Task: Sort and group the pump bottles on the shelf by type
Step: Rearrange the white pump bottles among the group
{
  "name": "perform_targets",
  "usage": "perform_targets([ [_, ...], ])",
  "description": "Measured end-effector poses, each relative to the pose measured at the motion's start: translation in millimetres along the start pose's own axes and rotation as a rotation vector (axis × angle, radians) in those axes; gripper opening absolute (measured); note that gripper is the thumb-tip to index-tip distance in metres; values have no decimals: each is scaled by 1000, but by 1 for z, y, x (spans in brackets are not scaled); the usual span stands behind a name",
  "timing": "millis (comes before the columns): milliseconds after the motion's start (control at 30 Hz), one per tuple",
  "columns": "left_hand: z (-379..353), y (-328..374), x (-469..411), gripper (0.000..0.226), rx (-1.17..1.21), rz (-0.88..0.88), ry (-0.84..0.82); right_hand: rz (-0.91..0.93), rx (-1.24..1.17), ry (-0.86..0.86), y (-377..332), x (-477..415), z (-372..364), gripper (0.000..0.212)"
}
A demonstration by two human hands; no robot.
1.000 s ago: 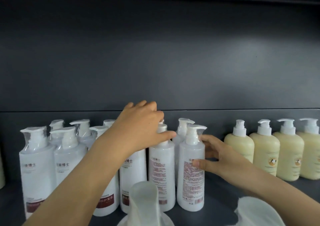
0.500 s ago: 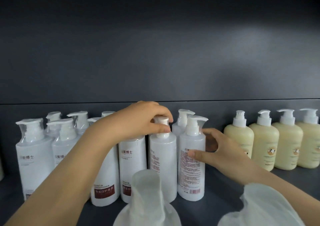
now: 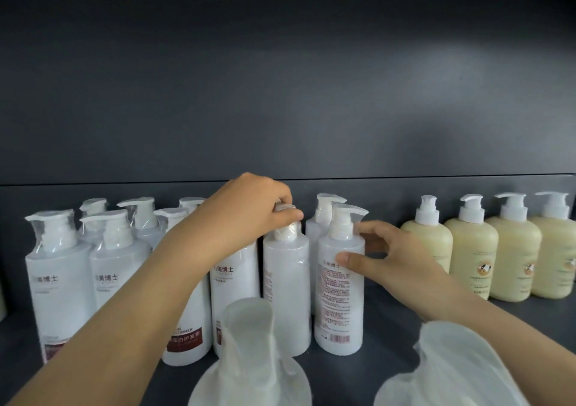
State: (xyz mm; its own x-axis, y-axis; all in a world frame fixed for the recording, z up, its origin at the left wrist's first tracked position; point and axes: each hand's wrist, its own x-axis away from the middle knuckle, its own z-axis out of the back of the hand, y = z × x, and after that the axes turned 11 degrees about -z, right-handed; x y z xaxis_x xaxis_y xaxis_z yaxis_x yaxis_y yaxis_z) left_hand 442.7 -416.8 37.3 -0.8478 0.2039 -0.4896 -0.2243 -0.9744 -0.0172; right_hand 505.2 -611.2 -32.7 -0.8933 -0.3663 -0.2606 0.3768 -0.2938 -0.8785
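Observation:
Several tall white pump bottles stand grouped on the dark shelf [image 3: 389, 337] at left and centre. My left hand [image 3: 246, 212] grips the pump head of one white bottle [image 3: 286, 287] from above, fingers curled over it. Right beside it stands another white bottle with red print [image 3: 338, 306]; my right hand [image 3: 380, 253] holds its upper body, thumb on the front and fingers reaching round behind the shoulder. Several cream-yellow pump bottles [image 3: 470, 256] stand in a row at the right.
Two blurred white pump heads [image 3: 249, 359] [image 3: 452, 371] of nearer bottles rise at the bottom edge, under my forearms. The dark back wall [image 3: 280, 94] closes the shelf behind. Bare shelf lies between the white and the yellow bottles.
My left hand came down from above the bottles and closed on the pump head. My right hand stayed on the printed bottle and slid up toward its shoulder.

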Motion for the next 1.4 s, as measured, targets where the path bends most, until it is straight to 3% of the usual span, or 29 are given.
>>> perform_targets([
  [167,7,-4,4,30,145,-56,-105,-29,83,124,-1,-2,-8,42],
  [300,9,-1,6,30,215,-27,-85,7,13,-85,0,-1,0,24],
  [433,7,3,4,34,125,33,-96,13,-59,-239,-1,0,9,30],
  [633,4,0,2,26,139,8,-120,-62,12,33,0,-5,-1,43],
  [733,3,0,2,25,139,-6,-122,-56,91,65,3,-8,-10,54],
  [833,3,0,3,25,129,-13,-124,-50,90,-79,6,-8,-6,59],
  [900,4,1,3,29,110,-4,-136,-79,-41,-245,5,-6,6,36],
  [967,6,0,4,31,93,-1,-170,-96,-121,-343,6,-5,16,30],
  [1133,6,-1,4,39,71,-28,-253,-74,-131,-199,7,-6,9,28],
  [1400,4,-2,3,37,65,-22,-244,23,5,51,2,2,-17,25],
])
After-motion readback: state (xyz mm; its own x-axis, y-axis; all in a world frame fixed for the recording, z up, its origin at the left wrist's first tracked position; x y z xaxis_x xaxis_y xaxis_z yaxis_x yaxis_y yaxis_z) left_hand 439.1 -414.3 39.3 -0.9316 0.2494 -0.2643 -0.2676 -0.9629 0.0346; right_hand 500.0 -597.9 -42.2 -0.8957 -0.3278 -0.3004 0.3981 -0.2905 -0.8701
